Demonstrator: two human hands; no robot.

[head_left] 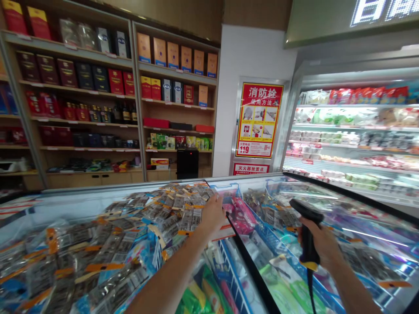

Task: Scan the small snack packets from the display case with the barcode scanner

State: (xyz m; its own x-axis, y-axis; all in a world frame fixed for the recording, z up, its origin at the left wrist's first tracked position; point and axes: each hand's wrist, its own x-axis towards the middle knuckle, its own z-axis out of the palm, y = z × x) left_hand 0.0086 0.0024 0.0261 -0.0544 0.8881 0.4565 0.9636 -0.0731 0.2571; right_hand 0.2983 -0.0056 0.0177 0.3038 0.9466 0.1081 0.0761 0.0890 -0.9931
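Note:
My left hand (213,214) reaches across the chest freezer, its fingers closed at the black edge of a sliding glass lid (246,255); the fingertips are partly hidden. In my right hand (322,244) is a black and yellow barcode scanner (307,235), held upright above the right side of the freezer, with its cable hanging down. Many small clear packets with orange strips (108,244) fill the left side. Pink packages (241,216) lie in a blue wire basket just right of my left hand. Green bags (209,292) are below my left forearm.
Wooden shelves (94,87) with boxes and bottles stand behind the freezer. A red fire hydrant sign (260,120) hangs on the white wall. At the right is a lit refrigerated display (356,131). The freezer's black rim (353,198) runs along the right.

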